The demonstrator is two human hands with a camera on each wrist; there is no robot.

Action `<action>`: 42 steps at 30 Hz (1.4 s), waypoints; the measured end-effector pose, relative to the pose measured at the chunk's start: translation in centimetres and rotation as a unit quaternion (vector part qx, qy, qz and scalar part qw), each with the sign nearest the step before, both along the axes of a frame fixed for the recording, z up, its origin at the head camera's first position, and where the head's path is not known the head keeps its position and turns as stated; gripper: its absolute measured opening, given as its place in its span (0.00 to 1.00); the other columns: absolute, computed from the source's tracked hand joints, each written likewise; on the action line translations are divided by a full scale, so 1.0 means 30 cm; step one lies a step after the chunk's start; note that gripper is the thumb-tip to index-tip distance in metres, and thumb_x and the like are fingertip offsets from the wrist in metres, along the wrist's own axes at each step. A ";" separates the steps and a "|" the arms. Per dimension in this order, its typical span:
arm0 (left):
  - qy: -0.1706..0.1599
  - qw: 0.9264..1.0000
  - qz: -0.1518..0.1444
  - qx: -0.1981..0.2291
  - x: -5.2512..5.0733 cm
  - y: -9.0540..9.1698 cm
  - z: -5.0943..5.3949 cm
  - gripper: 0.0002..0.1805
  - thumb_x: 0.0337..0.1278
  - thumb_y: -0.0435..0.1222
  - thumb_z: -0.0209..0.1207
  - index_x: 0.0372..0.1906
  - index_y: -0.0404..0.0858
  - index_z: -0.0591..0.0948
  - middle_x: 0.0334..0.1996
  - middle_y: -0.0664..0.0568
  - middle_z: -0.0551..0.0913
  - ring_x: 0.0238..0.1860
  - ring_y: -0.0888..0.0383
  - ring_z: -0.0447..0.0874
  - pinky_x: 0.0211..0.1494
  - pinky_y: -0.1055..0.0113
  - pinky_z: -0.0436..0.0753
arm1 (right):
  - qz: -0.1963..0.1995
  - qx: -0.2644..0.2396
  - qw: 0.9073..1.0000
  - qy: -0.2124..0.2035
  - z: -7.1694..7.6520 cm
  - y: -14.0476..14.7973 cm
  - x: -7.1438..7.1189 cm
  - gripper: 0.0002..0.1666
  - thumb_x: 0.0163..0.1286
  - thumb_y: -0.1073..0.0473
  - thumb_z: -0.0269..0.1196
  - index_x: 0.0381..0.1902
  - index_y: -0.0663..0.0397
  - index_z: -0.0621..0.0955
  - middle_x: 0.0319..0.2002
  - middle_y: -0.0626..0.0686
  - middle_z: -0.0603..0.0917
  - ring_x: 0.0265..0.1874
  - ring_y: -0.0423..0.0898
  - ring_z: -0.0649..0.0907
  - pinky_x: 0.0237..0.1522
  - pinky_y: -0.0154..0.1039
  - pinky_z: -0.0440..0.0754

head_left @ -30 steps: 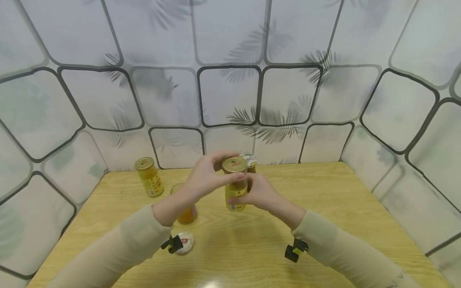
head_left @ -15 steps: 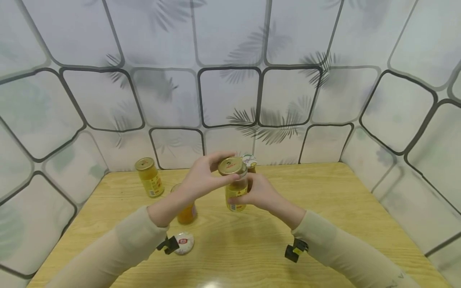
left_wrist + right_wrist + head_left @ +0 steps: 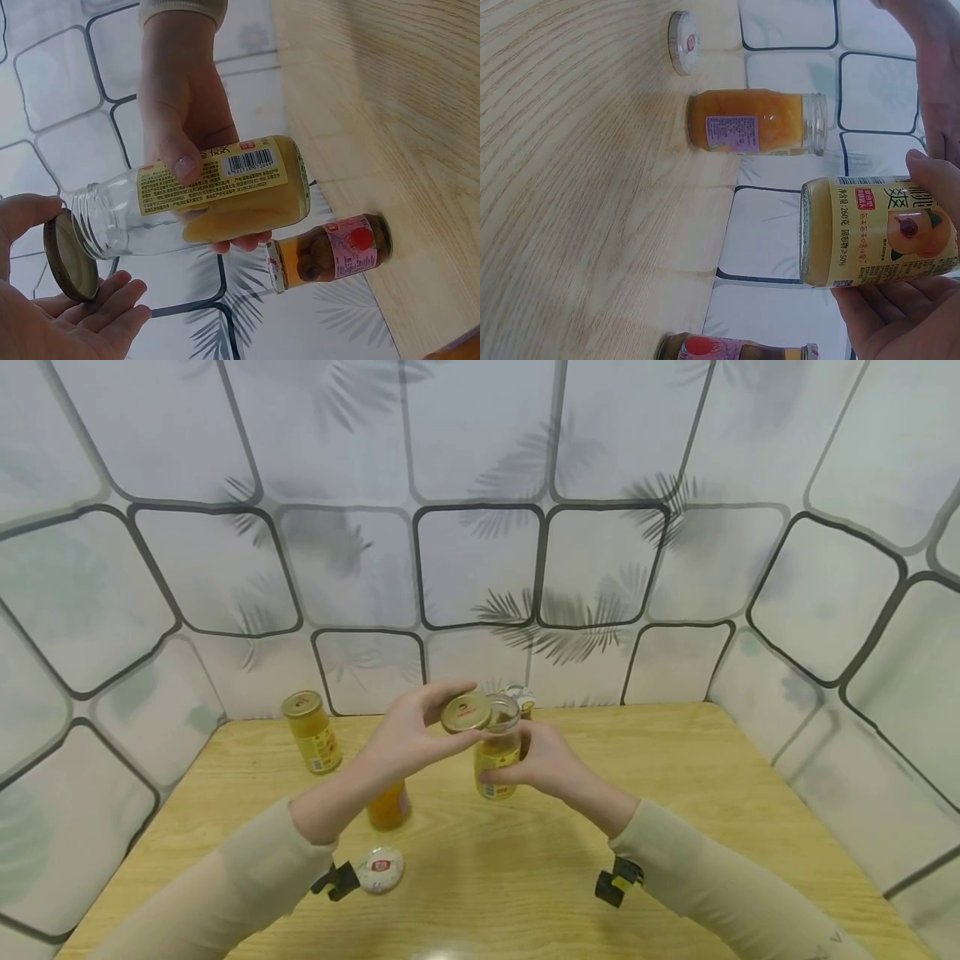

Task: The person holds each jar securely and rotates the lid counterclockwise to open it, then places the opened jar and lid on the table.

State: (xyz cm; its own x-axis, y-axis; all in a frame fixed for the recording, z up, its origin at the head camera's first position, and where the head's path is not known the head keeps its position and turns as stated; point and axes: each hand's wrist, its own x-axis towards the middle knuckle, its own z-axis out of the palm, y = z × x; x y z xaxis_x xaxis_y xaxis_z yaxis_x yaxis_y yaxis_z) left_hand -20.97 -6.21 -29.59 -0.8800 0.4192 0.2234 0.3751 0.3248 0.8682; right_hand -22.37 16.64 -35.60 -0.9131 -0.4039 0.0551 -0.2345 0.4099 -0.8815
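Observation:
My left hand (image 3: 408, 731) pinches a gold lid (image 3: 467, 712) by its edge, just left of the jar's mouth. In the left wrist view the lid (image 3: 70, 256) is tilted beside the threaded glass rim, its inside facing the jar. My right hand (image 3: 551, 762) grips the yellow-labelled jar (image 3: 498, 766) round its body. That jar (image 3: 225, 191) has a clear neck, with pale contents towards its base. The right wrist view shows a peach picture on its label (image 3: 889, 231), thumb on one side and fingers on the other.
A closed jar with a gold lid (image 3: 311, 732) stands back left. An uncapped orange jar (image 3: 754, 121) is partly behind my left forearm; a white lid (image 3: 381, 870) lies nearer. Behind the held jar stands a pink-labelled jar (image 3: 330, 251). A patterned wall covering (image 3: 480, 568) surrounds the wooden table (image 3: 675, 793).
My left hand has moved left with the gold lid, which has come off the held jar and bared its mouth. The right hand and jar have hardly moved.

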 end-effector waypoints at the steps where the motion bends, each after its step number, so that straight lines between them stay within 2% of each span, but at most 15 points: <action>1: 0.000 1.000 -0.001 0.001 0.001 -0.002 -0.002 0.35 0.65 0.32 0.71 0.75 0.33 0.74 0.71 0.39 0.79 0.72 0.40 0.79 0.76 0.47 0.77 | -0.001 -0.003 1.000 -0.001 -0.001 0.001 -0.001 0.27 0.61 0.61 0.80 0.58 0.61 0.85 0.50 0.59 0.91 0.44 0.47 0.91 0.48 0.41 0.90; 8: -0.009 1.000 -0.002 0.013 0.006 -0.015 -0.015 0.33 0.67 0.31 0.69 0.75 0.33 0.74 0.72 0.38 0.78 0.72 0.40 0.79 0.75 0.46 0.78 | -0.023 -0.002 1.000 -0.010 -0.006 0.005 -0.009 0.28 0.60 0.61 0.80 0.58 0.62 0.85 0.50 0.59 0.91 0.46 0.48 0.91 0.49 0.42 0.90; 13: -0.012 1.000 0.004 0.003 0.018 -0.031 -0.025 0.33 0.69 0.33 0.68 0.76 0.34 0.73 0.74 0.39 0.76 0.73 0.40 0.77 0.76 0.45 0.76 | -0.042 0.011 0.999 -0.012 0.001 0.005 -0.012 0.29 0.59 0.59 0.81 0.58 0.60 0.86 0.51 0.58 0.92 0.44 0.46 0.91 0.46 0.40 0.89; 19: -0.013 1.000 0.005 -0.009 0.028 -0.054 -0.048 0.32 0.69 0.33 0.68 0.75 0.32 0.73 0.73 0.37 0.77 0.72 0.39 0.79 0.76 0.44 0.77 | -0.049 0.023 0.998 -0.011 0.001 0.010 -0.018 0.30 0.59 0.57 0.81 0.59 0.59 0.87 0.52 0.59 0.91 0.40 0.44 0.89 0.42 0.37 0.87; 23: -0.023 1.000 0.007 -0.014 0.032 -0.061 -0.075 0.33 0.68 0.33 0.68 0.75 0.32 0.74 0.71 0.36 0.79 0.70 0.38 0.80 0.74 0.44 0.78 | -0.051 0.019 0.998 -0.013 -0.003 0.012 -0.022 0.29 0.59 0.58 0.81 0.58 0.60 0.87 0.51 0.60 0.91 0.40 0.44 0.90 0.43 0.38 0.88; 27: -0.034 0.999 -0.004 -0.003 0.037 -0.060 -0.110 0.32 0.67 0.30 0.68 0.74 0.28 0.73 0.67 0.33 0.80 0.68 0.36 0.81 0.73 0.43 0.79 | -0.050 0.016 0.999 -0.017 -0.007 0.012 -0.025 0.29 0.59 0.58 0.81 0.58 0.60 0.87 0.51 0.60 0.91 0.42 0.45 0.90 0.44 0.39 0.89; 32: -0.031 0.999 -0.012 -0.005 0.047 -0.067 -0.155 0.31 0.68 0.31 0.67 0.72 0.25 0.74 0.67 0.31 0.80 0.67 0.35 0.82 0.72 0.45 0.80 | -0.048 0.021 0.999 -0.013 -0.009 0.011 -0.026 0.30 0.59 0.58 0.82 0.58 0.60 0.87 0.50 0.59 0.92 0.40 0.44 0.90 0.42 0.37 0.88; 37: -0.051 0.999 0.002 -0.017 0.057 -0.083 -0.189 0.31 0.67 0.33 0.69 0.71 0.27 0.75 0.65 0.33 0.81 0.65 0.36 0.84 0.71 0.44 0.81 | -0.048 0.028 0.998 -0.008 -0.016 0.011 -0.028 0.30 0.59 0.57 0.82 0.58 0.61 0.87 0.49 0.59 0.92 0.37 0.42 0.88 0.39 0.36 0.86; 42: -0.075 0.996 -0.002 -0.039 0.069 -0.090 -0.215 0.30 0.67 0.36 0.70 0.70 0.31 0.77 0.64 0.37 0.83 0.67 0.37 0.83 0.72 0.42 0.80 | -0.053 0.033 0.998 -0.006 -0.021 0.012 -0.033 0.30 0.58 0.56 0.82 0.57 0.60 0.87 0.48 0.59 0.92 0.33 0.41 0.84 0.35 0.37 0.82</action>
State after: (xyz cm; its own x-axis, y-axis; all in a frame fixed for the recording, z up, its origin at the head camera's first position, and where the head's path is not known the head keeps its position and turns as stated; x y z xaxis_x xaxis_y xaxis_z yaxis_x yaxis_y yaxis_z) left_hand -18.88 -8.92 -36.04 -0.8995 0.4333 0.0563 0.2442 0.3916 0.8871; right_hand -23.35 17.01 -36.22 -0.9512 -0.3079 0.0211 -0.1774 0.4894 -0.8538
